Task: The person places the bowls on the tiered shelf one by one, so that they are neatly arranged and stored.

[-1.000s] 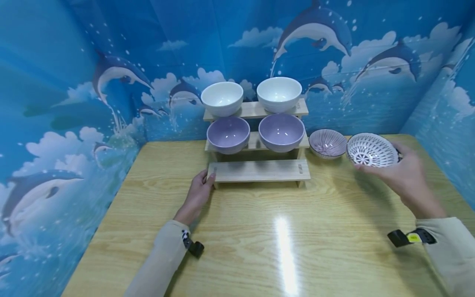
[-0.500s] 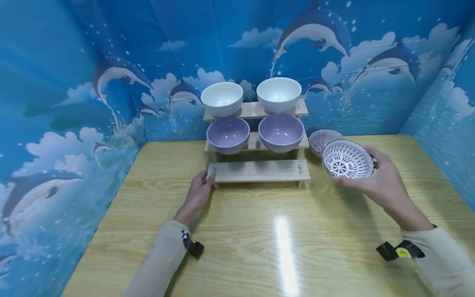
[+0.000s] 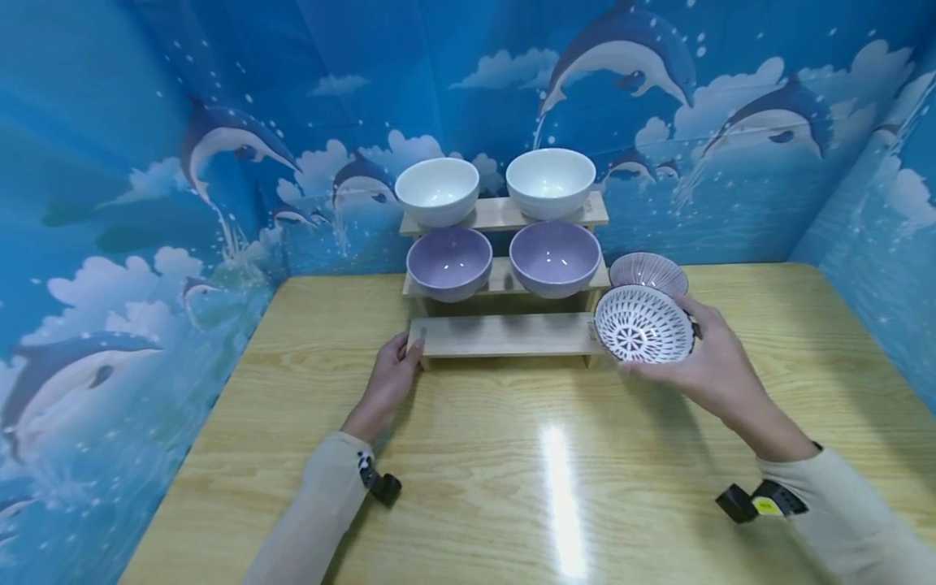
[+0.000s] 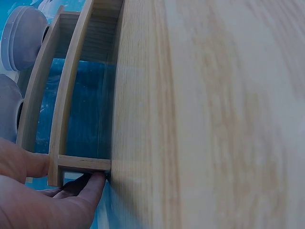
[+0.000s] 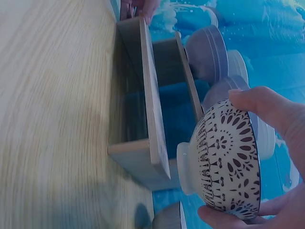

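Note:
A white bowl with a dark pattern (image 3: 643, 325) is held by its rim in my right hand (image 3: 720, 378), raised above the table and tilted toward me. In the head view it overlaps the right end of the wooden tiered stand's bottom shelf (image 3: 504, 336). The right wrist view shows the bowl's (image 5: 228, 162) patterned outside and white foot, with thumb and fingers at opposite sides of the rim. My left hand (image 3: 391, 378) grips the left end of that bottom shelf, thumb on top; in the left wrist view the fingers (image 4: 93, 191) reach below the shelf board (image 4: 66, 95).
Two purple bowls (image 3: 449, 264) sit on the middle shelf and two white bowls (image 3: 437, 192) on the top shelf. A purple striped bowl (image 3: 651, 270) stands on the table right of the stand, partly hidden by the held bowl. A dolphin-print backdrop (image 3: 344, 106) surrounds the wooden table (image 3: 475, 471).
My right hand has carried the patterned bowl leftward and slightly toward me, from beside the striped bowl to the right end of the bottom shelf. My left hand has stayed on the stand.

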`<state>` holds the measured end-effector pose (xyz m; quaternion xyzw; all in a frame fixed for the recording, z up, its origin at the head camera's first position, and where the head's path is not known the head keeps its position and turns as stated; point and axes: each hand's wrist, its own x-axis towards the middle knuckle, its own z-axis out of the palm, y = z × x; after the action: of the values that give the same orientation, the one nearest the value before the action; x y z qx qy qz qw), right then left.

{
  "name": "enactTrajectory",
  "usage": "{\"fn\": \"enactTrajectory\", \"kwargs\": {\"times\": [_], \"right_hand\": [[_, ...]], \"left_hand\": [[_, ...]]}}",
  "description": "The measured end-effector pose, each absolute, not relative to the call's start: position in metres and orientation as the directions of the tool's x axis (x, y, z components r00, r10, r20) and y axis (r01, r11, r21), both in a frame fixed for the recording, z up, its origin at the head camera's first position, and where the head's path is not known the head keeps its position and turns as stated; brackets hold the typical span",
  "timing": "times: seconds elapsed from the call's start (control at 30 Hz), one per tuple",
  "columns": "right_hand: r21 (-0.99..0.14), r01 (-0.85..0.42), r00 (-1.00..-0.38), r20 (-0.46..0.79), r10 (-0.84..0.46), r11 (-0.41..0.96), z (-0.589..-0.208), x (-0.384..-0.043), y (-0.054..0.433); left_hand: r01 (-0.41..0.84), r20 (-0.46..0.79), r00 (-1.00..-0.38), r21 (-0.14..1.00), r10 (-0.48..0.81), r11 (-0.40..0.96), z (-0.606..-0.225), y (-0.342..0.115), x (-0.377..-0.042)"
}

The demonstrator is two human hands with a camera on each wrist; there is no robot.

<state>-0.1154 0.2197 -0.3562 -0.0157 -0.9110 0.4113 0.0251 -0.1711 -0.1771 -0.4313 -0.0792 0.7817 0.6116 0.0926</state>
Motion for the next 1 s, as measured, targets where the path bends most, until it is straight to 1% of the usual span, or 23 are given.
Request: {"fn": "enactTrajectory", "kwargs": {"times": [0.3,0.77,1.0], "right_hand": [[-0.777,-0.095,-0.995,0.091,-0.038,0.622,-0.357,-0.120,0.199],[-0.785,-0.151,-0.988,0.099,-0.119,0.601,-0.361,-0.124,0.174],[-0.793,-0.148,-0.986,0.074,-0.148,0.590,-0.362,-0.124,0.163]], "left_hand": [[-0.238,-0.241,-0.970,0.941,-0.018,0.242,-0.430,-0.177,-0.172],[-0.215,-0.220,-0.975,0.948,-0.004,0.235,-0.430,-0.177,-0.170],[-0.213,-0.220,-0.976,0.948,0.001,0.235,-0.431,-0.177,-0.170]]}}
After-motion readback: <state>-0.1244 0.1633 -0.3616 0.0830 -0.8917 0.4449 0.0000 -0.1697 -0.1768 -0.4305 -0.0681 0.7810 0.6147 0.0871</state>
